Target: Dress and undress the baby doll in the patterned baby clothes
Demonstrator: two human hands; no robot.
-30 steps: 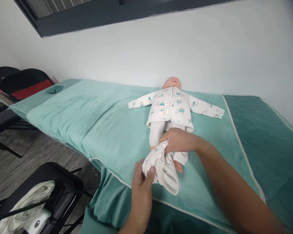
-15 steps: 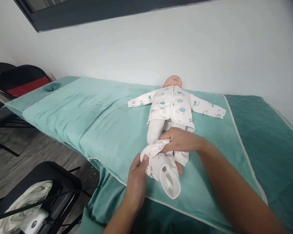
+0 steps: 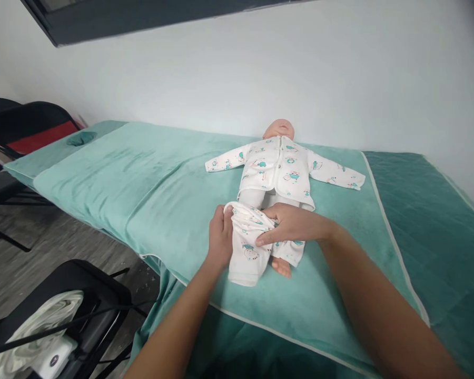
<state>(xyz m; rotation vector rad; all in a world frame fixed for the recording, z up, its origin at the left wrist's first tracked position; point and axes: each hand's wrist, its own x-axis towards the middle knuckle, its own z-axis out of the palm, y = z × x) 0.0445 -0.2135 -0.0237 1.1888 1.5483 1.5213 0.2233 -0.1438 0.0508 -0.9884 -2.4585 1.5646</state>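
Note:
A baby doll lies on its back, dressed in a white printed jacket with its sleeves spread out. White printed pants are around its lower legs. My left hand grips the waistband at the outer side, fingers wrapped over the cloth. With thumb and fingers, my right hand pinches the same pants near the middle, between the legs. One bare foot of the doll pokes out of the pant leg on the right. The other foot is hidden inside the left pant leg.
The doll rests on a light green cover over a long bed against the wall. At lower left, a black chair holds white cloth and a white device. More black chairs stand at far left.
Both hands have drawn the pants upward toward the jacket, my left hand the most. The left pant leg, bunched with its cuff gaping before, now hangs straight over the doll's leg.

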